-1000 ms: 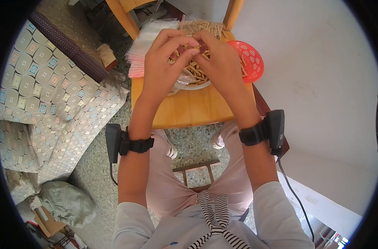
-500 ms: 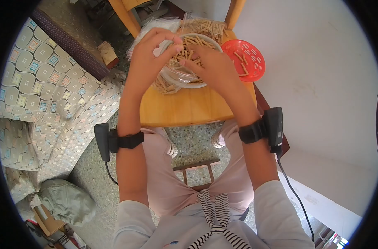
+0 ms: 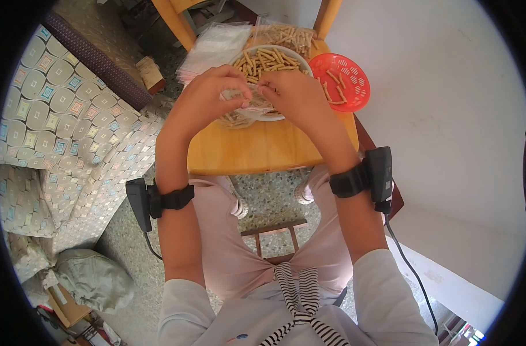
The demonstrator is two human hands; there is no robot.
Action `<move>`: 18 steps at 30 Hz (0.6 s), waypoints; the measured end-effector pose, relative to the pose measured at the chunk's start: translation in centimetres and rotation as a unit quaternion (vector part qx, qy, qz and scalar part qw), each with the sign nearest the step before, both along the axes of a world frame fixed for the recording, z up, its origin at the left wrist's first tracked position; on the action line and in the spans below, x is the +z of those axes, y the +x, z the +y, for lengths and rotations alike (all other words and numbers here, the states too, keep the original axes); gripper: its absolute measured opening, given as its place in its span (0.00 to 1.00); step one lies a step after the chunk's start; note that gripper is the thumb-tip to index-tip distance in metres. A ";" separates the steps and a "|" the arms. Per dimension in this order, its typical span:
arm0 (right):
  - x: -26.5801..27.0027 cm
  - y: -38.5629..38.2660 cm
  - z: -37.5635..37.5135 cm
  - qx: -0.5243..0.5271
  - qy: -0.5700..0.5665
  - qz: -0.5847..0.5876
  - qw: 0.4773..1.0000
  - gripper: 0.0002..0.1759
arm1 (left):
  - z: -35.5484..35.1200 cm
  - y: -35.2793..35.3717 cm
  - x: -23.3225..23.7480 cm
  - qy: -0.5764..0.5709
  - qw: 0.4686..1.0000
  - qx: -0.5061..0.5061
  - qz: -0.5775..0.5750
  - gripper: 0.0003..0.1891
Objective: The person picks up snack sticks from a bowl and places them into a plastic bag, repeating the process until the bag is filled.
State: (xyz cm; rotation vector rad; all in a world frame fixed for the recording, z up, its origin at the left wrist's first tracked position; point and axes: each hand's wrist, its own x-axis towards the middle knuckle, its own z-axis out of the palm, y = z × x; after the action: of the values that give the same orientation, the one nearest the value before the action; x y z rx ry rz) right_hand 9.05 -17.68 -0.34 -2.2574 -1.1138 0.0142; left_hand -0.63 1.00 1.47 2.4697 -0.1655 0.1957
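A white bowl [image 3: 302, 60] heaped with short tan sticks [image 3: 267, 60] stands on a yellow wooden chair [image 3: 254, 151]. Over the bowl's near side, my left hand [image 3: 219, 95] and my right hand [image 3: 286, 92] pinch a clear plastic bag [image 3: 257, 99] between them. Both hands have curled fingers with thumb and fingertips together at the bag's edge. Beneath the left hand, another bag with sticks [image 3: 236, 120] lies on the seat, partly hidden.
A red perforated basket [image 3: 358, 86] with several sticks is right of the bowl. Flat clear bags [image 3: 219, 43] lie at the back left, a filled bag [image 3: 289, 36] behind the bowl. Patterned fabric [image 3: 72, 115] hangs at left; a white wall rises at right.
Both hands have drawn back toward me from over the heap, bringing the clear bag to the bowl's near side. More of the sticks and the flat bags show.
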 end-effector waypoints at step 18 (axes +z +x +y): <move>-0.3 0.2 0.2 0.028 -0.044 0.000 0.999 0.19 | 0.3 -0.5 0.0 0.099 0.991 0.088 0.015 0.08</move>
State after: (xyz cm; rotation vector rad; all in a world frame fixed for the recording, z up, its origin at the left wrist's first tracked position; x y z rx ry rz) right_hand 9.21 -17.43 -0.65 -2.3030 -1.1972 0.0884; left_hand -1.09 1.26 1.49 2.6850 0.0493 0.2268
